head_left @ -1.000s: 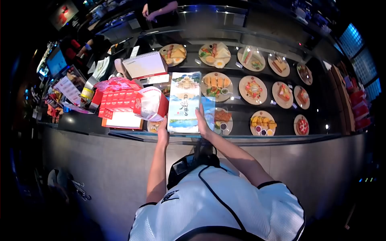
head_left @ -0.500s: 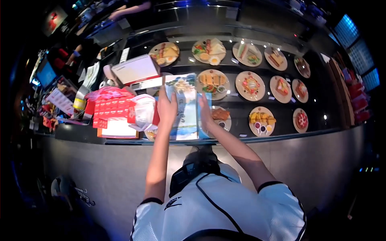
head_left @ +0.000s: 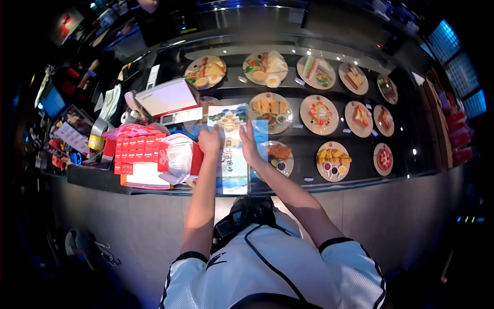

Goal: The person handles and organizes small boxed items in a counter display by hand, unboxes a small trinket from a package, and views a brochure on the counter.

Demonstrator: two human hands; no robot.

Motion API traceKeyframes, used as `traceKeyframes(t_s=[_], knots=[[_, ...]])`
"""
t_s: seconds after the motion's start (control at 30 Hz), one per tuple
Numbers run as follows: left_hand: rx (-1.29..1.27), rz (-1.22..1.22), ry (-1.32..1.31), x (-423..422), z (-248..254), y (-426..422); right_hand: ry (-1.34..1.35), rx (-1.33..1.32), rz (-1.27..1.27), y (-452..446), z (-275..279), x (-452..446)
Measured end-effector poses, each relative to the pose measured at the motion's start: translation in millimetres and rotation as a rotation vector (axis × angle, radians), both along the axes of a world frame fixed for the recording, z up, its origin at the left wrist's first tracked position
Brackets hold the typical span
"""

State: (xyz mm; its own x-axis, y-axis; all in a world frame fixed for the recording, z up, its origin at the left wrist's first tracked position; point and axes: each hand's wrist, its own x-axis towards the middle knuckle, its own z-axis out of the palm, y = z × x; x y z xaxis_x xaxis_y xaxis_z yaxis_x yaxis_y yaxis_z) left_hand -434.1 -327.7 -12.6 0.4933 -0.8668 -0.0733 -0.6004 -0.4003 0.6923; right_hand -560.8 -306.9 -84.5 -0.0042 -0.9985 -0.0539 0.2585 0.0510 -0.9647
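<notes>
A tall printed paper piece (head_left: 230, 154) stands or lies at the counter's front edge, showing a tiered building, dark vertical characters and blue water. I cannot tell whether it is a booklet or a folded bag. My left hand (head_left: 208, 144) is closed at its left edge, fingers curled and thumb near the upper part. My right hand (head_left: 250, 147) lies along the right edge, fingers stretched out and pointing away from me. Just right of that hand shows a light-blue panel (head_left: 262, 138). Close to my left hand sits a white-and-red packet (head_left: 180, 157).
Plates of food, such as a waffle-like dish (head_left: 319, 114) and a sandwich (head_left: 316, 69), fill the glass-topped display. Red boxes (head_left: 136, 149), a desk calendar (head_left: 167, 98) and a tape roll (head_left: 96, 141) crowd the left. Another person's arm (head_left: 87, 74) is behind the counter.
Both hands and the printed paper have come nearer to me. My left hand's fingers have curled in, and the paper's front looks narrower. The other person's outstretched arm at the top has withdrawn.
</notes>
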Motion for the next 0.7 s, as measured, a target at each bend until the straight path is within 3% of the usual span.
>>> traceKeyframes(t_s=[0.13, 0.27, 0.3, 0.37, 0.57, 0.7], knots=[[0.007, 0.049, 0.081, 3.4, 0.7, -0.8, 0.157, 0.028, -0.011, 2.4, 5.7, -0.6], [0.104, -0.032, 0.168, 13.3, -5.9, -13.2, -0.029, 0.125, 0.014, -5.2, 11.8, -7.6], [0.092, -0.011, 0.152, 12.2, -7.0, -15.7, -0.109, 0.216, 0.024, -3.6, 36.1, -13.1], [0.094, 0.032, 0.141, 5.3, 2.1, -13.4, -0.134, 0.131, 0.094, -0.7, 64.2, -15.7], [-0.004, 0.107, 0.227, 8.7, -18.2, -18.9, -0.081, 0.158, 0.023, -4.3, 54.0, -5.5], [0.038, 0.033, 0.192, 10.4, -6.0, -17.3, -0.227, 0.072, 0.097, -11.6, 36.7, -7.8]])
